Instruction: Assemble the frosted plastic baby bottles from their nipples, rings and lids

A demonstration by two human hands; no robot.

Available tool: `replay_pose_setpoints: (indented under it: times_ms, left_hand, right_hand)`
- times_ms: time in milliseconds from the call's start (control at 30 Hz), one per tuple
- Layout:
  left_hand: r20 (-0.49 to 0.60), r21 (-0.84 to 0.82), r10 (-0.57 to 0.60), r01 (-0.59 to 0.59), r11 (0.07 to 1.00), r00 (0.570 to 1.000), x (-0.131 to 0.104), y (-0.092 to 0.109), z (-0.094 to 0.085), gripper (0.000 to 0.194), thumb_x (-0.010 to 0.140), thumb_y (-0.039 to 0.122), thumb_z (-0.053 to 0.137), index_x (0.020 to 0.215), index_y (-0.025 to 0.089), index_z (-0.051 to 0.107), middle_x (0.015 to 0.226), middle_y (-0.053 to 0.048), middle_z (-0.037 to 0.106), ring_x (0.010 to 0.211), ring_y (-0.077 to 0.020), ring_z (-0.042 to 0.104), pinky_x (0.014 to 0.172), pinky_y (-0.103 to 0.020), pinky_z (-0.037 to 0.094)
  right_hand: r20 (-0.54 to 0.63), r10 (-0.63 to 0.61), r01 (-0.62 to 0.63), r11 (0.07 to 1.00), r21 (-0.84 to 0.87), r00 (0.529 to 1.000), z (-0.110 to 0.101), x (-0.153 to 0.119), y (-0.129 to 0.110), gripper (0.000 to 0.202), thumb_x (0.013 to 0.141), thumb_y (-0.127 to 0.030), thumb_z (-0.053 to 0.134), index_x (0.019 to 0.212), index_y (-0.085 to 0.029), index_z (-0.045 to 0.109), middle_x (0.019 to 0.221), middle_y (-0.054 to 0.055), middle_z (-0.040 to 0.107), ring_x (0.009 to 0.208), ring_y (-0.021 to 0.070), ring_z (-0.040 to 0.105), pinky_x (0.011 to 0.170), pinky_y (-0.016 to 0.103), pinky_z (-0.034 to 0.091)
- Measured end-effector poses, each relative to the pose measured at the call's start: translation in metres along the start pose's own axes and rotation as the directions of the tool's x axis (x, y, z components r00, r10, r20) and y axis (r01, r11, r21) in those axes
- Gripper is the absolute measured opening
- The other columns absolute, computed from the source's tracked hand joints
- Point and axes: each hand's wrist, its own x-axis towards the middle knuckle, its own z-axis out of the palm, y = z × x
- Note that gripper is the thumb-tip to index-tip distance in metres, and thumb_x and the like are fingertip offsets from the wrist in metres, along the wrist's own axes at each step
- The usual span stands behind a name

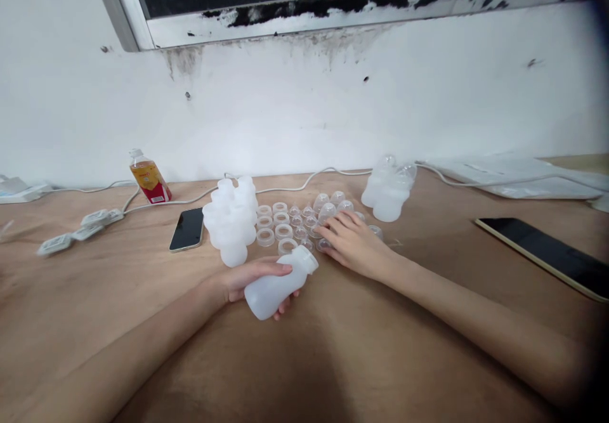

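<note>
My left hand (259,277) is wrapped round a translucent white bottle (280,283), which lies tilted with its neck to the upper right. My right hand (349,242) reaches over the clear domed caps (327,212) and small nipples (297,221); its fingers are bent over them, and what lies under the fingertips is hidden. Rows of white rings (265,237) sit left of the nipples. Behind my left hand stands a group of white bottles (231,220). Several capped bottles (387,191) stand at the back, right of the domes.
A phone (187,229) lies left of the bottles, a larger dark device (547,252) at the right. A drink bottle (151,179), white adapters (76,236) and a cable (304,187) are along the back. Plastic bags (514,179) lie at the back right.
</note>
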Motion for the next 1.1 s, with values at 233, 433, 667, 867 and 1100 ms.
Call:
replay_pose_setpoints:
  times_ms: [233, 433, 667, 867, 1100]
  left_hand:
    - [-0.125, 0.187, 0.039, -0.016, 0.982, 0.991, -0.002, 0.009, 0.023, 0.036, 0.071, 0.036, 0.057, 0.098, 0.018, 0.041, 0.073, -0.001, 0.052, 0.054, -0.0111, 0.054, 0.052, -0.027, 0.045]
    - [-0.237, 0.385, 0.158, -0.056, 0.921, 0.959, -0.005, 0.015, 0.036, 0.046, 0.068, 0.036, 0.059, 0.106, 0.018, 0.040, 0.080, -0.003, 0.054, 0.062, -0.0123, 0.055, 0.056, -0.027, 0.043]
    - [-0.069, 0.109, -0.009, 0.017, 0.994, 0.998, -0.014, 0.014, 0.032, 0.038, 0.072, 0.036, 0.055, 0.103, 0.019, 0.042, 0.075, -0.003, 0.055, 0.058, -0.0145, 0.058, 0.059, -0.032, 0.045]
    - [0.059, -0.222, -0.115, 0.125, 0.967, 0.992, -0.049, -0.002, 0.036, 0.048, 0.066, 0.054, 0.051, 0.085, 0.010, 0.054, 0.077, -0.005, 0.054, 0.066, -0.0176, 0.058, 0.064, -0.033, 0.044]
    - [-0.537, 0.086, 0.158, -0.133, 0.987, 0.829, -0.119, -0.007, 0.018, 0.058, 0.061, 0.058, 0.054, 0.104, 0.019, 0.048, 0.097, -0.008, 0.055, 0.085, -0.0229, 0.054, 0.069, -0.033, 0.045]
  right_hand:
    - [0.188, 0.094, -0.201, 0.672, 0.712, 0.978, -0.028, 0.003, -0.018, 0.034, 0.088, -0.033, 0.023, 0.099, -0.018, 0.053, 0.081, 0.005, 0.060, 0.073, 0.0158, 0.055, 0.069, 0.030, 0.042]
    - [0.371, -0.118, -0.321, 0.307, 0.896, 0.921, -0.044, 0.003, -0.023, 0.034, 0.084, -0.041, 0.033, 0.105, -0.019, 0.047, 0.078, 0.002, 0.057, 0.062, 0.0102, 0.053, 0.057, 0.023, 0.045]
    - [0.211, -0.274, -0.093, 0.386, 0.918, 0.938, -0.060, 0.002, -0.009, 0.030, 0.077, -0.027, 0.050, 0.106, -0.023, 0.048, 0.104, 0.003, 0.054, 0.092, 0.0133, 0.053, 0.078, 0.029, 0.045]
    - [-0.202, -0.333, 0.362, 0.540, 0.760, 0.921, -0.063, -0.003, -0.033, 0.027, 0.081, -0.011, 0.042, 0.103, -0.023, 0.051, 0.117, 0.004, 0.049, 0.110, 0.0131, 0.043, 0.088, 0.031, 0.040]
    - [-0.294, -0.077, 0.252, 0.740, 0.623, 0.953, -0.049, 0.003, -0.050, 0.040, 0.080, -0.014, 0.043, 0.118, -0.022, 0.035, 0.116, 0.008, 0.049, 0.106, 0.0161, 0.046, 0.086, 0.035, 0.042]
